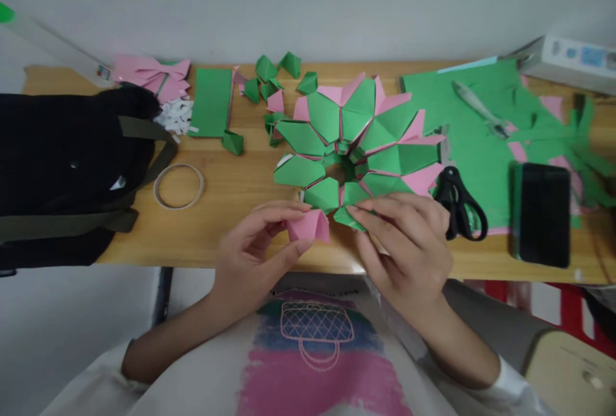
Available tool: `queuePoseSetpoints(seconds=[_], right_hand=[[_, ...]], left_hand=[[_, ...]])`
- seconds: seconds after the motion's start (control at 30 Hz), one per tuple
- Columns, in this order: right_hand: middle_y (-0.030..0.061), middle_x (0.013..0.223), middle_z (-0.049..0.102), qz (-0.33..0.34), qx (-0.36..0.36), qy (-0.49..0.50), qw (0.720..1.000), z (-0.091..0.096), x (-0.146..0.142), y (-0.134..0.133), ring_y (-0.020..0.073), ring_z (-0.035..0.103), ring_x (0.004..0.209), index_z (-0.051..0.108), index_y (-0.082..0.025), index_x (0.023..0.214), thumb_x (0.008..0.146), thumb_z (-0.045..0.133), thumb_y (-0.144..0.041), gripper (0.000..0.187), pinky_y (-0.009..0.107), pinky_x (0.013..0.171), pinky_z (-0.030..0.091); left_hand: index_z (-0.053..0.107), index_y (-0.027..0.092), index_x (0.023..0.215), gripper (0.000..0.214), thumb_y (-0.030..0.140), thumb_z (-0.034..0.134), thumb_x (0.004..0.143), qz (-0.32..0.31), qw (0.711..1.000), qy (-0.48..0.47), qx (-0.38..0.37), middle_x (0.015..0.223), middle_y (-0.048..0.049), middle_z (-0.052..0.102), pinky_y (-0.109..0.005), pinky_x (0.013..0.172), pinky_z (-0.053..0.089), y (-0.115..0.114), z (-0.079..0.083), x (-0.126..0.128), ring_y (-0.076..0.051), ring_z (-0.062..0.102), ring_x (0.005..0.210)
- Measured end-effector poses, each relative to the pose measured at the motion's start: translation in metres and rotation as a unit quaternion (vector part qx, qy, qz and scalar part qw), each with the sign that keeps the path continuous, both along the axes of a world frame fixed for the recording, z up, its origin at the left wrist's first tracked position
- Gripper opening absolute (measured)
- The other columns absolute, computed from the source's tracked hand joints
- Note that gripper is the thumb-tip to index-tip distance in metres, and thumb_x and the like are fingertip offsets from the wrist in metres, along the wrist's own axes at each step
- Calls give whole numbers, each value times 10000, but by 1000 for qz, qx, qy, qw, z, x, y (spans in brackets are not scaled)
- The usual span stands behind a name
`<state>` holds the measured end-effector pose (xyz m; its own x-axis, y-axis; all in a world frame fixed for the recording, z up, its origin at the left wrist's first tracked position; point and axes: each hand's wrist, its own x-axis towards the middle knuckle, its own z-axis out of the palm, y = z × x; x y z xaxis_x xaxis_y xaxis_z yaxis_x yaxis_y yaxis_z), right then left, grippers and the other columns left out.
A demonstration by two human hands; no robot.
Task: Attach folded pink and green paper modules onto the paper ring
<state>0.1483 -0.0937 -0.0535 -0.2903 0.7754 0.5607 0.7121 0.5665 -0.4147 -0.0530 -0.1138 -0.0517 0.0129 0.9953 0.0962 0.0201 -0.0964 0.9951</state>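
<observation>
A ring-shaped paper flower (322,114) of folded green and pink pieces lies on the wooden table, with a round hole at its middle. Between the thumb and fingers of my left hand (257,242) is a folded pink paper piece (308,226), held just in front of the flower's near edge. My right hand (409,242) pinches a green paper petal (350,217) at the flower's near side; whether that petal is joined to the ring I cannot tell. Several small folded green pieces (266,68) and a few pink ones lie behind and left of the flower.
Black scissors (457,204) and a dark phone (543,214) lie to the right, by green sheets (433,92) carrying a cutter (481,108). On the left are a tape roll (156,194), a black bag (72,172), white scraps (176,114) and a green paper stack (210,103).
</observation>
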Motion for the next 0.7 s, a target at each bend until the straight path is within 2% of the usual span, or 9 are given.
queuePoseSetpoints(seconds=[0.2,0.37,0.7], right_hand=[[48,950,727,0,-10,-2,1000,2,-5,-1,232,628,923,707,-209,1006,846,645,-137,186,415,815,439],[67,941,735,3,-10,-3,1000,2,-7,-1,235,625,918,702,-174,983,831,682,-139,157,408,817,432],[59,932,741,2,-13,2,1000,2,-6,-2,236,632,905,697,-174,973,828,689,-134,151,414,808,446]], left_hand=[[733,250,1022,283,119,762,772,-11,999,9,-41,1089,-44,715,-215,924,564,-3,-3,2,-153,667,1061],[736,244,1011,246,136,750,791,-11,999,1,-42,1076,-53,718,-244,904,579,-2,-2,5,-170,676,1042],[733,230,982,191,171,758,801,-13,996,-27,-87,1067,-40,733,-239,901,568,1,0,6,-151,682,1034]])
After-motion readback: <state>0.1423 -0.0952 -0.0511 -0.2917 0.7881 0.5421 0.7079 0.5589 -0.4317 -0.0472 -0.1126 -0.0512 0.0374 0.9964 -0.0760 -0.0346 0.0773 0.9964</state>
